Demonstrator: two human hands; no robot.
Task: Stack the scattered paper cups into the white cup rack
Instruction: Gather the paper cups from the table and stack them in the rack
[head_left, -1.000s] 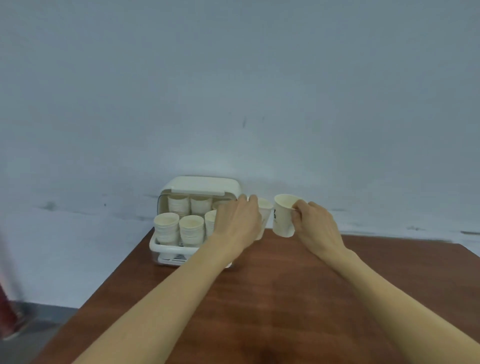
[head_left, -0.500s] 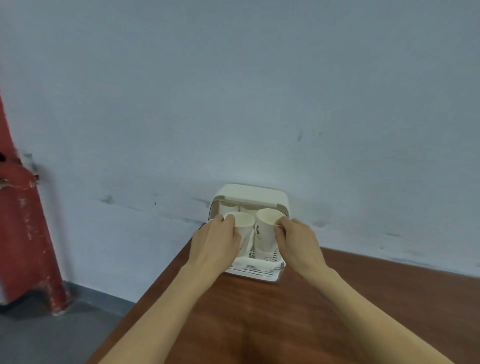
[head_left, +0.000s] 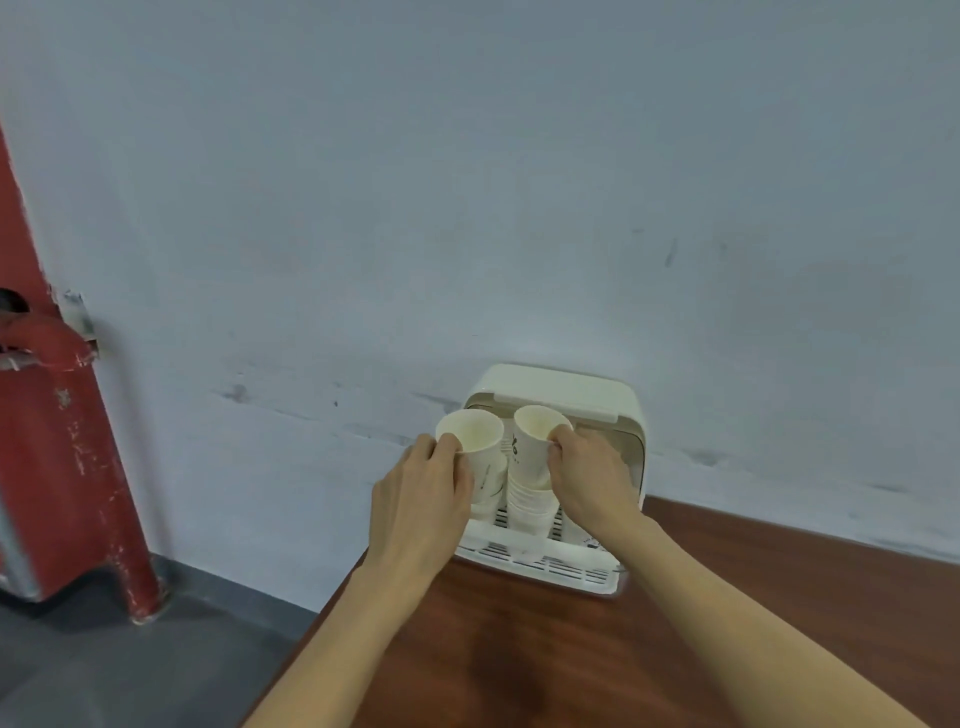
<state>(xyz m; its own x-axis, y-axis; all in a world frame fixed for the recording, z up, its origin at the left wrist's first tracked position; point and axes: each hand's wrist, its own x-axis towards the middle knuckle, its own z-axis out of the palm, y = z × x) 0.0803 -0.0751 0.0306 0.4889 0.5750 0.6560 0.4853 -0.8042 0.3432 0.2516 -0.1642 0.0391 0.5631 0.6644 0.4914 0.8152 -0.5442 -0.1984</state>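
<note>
Head view shows your left fingers (head_left: 451, 448) pinching the rim of one cream paper cup (head_left: 470, 434), and your right fingers (head_left: 561, 439) curled round a second printed paper cup (head_left: 535, 431). Both cups sit atop short stacks inside the white plastic cup rack (head_left: 566, 395) at the brown wooden counter's (head_left: 519, 649) far edge. You seem nearly done: no loose cups show, though your hands may hide some.

Brown table (head_left: 545, 649), grey wall (head_left: 467, 182), red pipe (head_left: 57, 441) at left.
</note>
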